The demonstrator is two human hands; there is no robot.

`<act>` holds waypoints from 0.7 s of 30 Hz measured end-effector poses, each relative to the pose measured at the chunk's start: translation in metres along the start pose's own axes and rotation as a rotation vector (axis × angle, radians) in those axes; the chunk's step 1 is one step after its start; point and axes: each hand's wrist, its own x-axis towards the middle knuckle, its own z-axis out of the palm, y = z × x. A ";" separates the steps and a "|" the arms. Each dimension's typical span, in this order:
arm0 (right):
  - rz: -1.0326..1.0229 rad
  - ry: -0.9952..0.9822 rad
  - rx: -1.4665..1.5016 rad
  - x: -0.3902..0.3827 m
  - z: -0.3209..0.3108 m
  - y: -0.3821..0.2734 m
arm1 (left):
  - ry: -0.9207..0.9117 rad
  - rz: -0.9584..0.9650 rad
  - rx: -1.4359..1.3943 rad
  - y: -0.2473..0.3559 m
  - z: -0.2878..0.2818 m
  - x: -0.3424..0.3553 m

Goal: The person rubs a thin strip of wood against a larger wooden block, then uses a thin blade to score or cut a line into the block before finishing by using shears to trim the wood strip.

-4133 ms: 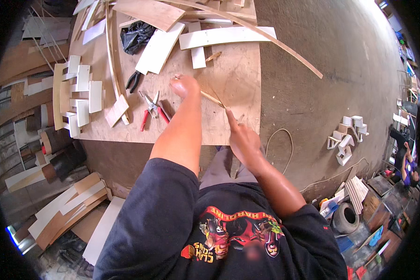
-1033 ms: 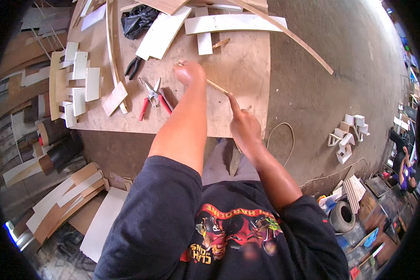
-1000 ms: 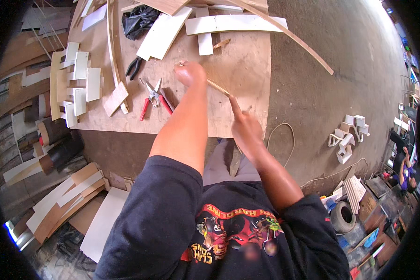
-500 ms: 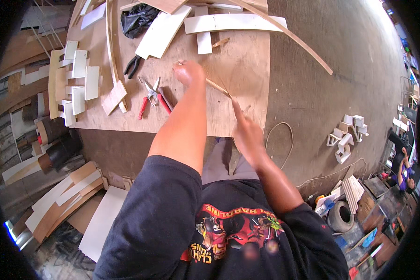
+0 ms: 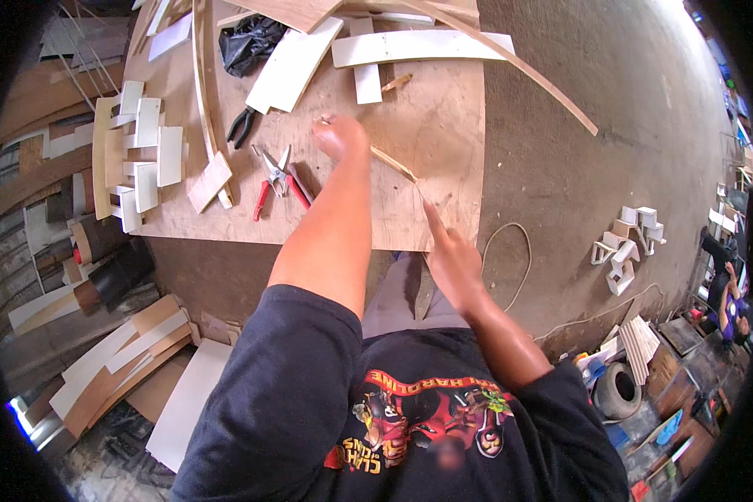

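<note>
My left hand [image 5: 340, 139] is closed on the far end of a thin wooden stick [image 5: 392, 163] over the plywood table [image 5: 293, 226]. My right hand [image 5: 452, 255] is closed, index finger stretched along what looks like a thin blade, its tip near the stick's lower end; the handle is hidden in my fingers. Left of my left forearm lie open red-handled snips [image 5: 278, 180] and black-handled pliers [image 5: 241, 129]. Beyond my hands are white boards [image 5: 289, 63], a white crosspiece [image 5: 422, 48] and a small wood offcut [image 5: 397, 82].
A white-and-wood assembly [image 5: 146, 159] sits at the table's left. A black plastic bag [image 5: 247, 42] and long bent strip [image 5: 552, 90] lie at the back. On the floor are white box shapes [image 5: 623, 251], a cord [image 5: 523, 251] and a tyre [image 5: 617, 393]. Another person [image 5: 728, 301] is at far right.
Over the last second my right hand has drawn down toward me, away from the stick's end. My left hand keeps its grip, and the view has shifted slightly.
</note>
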 end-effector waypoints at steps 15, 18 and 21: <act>0.065 0.016 0.002 0.019 0.011 -0.004 | -0.013 -0.044 0.068 0.000 -0.001 -0.001; 0.031 -0.023 0.045 -0.009 0.006 0.001 | -0.020 -0.036 -0.034 0.006 -0.006 -0.003; 0.061 -0.037 0.057 -0.003 0.007 -0.002 | -0.022 -0.007 0.018 0.002 -0.006 -0.003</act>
